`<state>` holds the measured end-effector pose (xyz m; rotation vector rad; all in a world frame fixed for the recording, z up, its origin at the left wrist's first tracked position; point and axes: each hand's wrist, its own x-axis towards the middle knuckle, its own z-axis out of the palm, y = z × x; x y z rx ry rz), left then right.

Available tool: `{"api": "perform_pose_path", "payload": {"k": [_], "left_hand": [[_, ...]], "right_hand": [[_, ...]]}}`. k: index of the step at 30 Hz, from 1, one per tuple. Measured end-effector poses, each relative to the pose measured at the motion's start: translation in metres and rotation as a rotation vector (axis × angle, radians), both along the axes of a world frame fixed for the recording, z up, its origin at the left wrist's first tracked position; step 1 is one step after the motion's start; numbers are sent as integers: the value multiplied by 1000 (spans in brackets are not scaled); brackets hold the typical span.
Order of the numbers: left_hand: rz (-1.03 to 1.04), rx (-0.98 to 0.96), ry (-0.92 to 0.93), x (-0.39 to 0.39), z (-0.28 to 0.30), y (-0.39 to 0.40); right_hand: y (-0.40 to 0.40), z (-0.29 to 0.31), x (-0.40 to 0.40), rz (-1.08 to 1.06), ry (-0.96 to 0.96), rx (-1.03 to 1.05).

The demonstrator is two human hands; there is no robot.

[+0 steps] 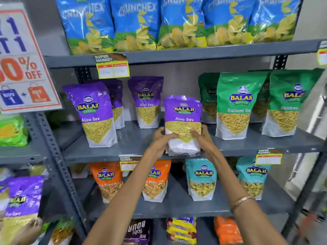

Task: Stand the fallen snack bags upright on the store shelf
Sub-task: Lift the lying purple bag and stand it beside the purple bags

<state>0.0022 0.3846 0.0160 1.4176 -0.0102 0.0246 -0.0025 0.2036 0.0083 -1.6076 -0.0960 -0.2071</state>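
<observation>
A purple Aloo Sev bag [183, 117] stands upright at the front edge of the grey middle shelf [138, 144], held low on both sides. My left hand [161, 138] grips its lower left side and my right hand [203, 137] grips its lower right. More purple Aloo Sev bags stand upright to the left: one in front [93, 112], one further back [146, 101], one partly hidden behind [115, 101]. Green Ratlami Sev bags [237, 106] stand upright on the right of the same shelf.
Blue Crunchex bags [177, 22] fill the top shelf. Orange bags [109, 179] and teal bags [201, 177] stand on the shelf below. A sale sign [23, 64] hangs at the left. Price tags [112, 67] clip to the shelf edges.
</observation>
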Motion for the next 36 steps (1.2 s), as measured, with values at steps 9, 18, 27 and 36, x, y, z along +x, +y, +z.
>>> {"api": "perform_pose_path", "payload": {"k": [9,18,27,36], "left_hand": [[155,-105,-408,-129,7,-1],[107,-88,-581,-190,34,12],[150,-19,-560,-176,22,34],[213,85,-409,-66,8,84]], "right_hand": [[10,22,-145,-13,-399,-5],[13,39,-202,81,-587,63],[18,31,-175,280,-442,95],[61,14,-38,213,-402,-27]]}}
